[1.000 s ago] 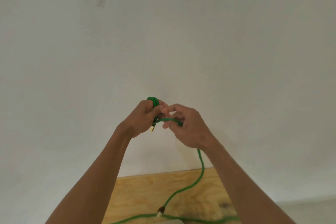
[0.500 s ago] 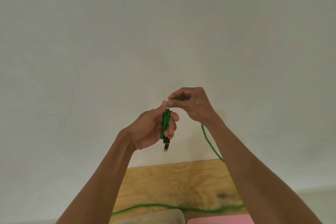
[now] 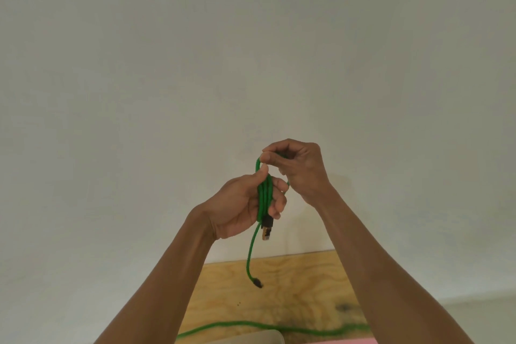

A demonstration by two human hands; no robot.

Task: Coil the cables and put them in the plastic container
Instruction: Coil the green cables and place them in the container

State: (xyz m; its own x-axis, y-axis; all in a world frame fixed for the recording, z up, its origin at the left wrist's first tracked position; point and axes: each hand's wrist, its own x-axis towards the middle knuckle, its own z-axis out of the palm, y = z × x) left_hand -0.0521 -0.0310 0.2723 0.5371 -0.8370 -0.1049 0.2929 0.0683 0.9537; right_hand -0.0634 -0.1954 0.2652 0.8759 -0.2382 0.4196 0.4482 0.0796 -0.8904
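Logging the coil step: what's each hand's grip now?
Left hand: closed on the coil.
Right hand: pinching the cable's top loop.

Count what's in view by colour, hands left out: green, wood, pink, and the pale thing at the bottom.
Green cable: 2, one coiled in the left hand, one lying on the board
Wood board: 1
Pink thing: 1
Pale container edge: 1
Total: 5

Soft, even light fills the scene, bright without glare, and the wall (image 3: 251, 50) reads a flat pale grey with only faint shadows beside the forearms. The wide lens bows the table (image 3: 293, 288) edge, and the bottom edge of the picture is blurred.
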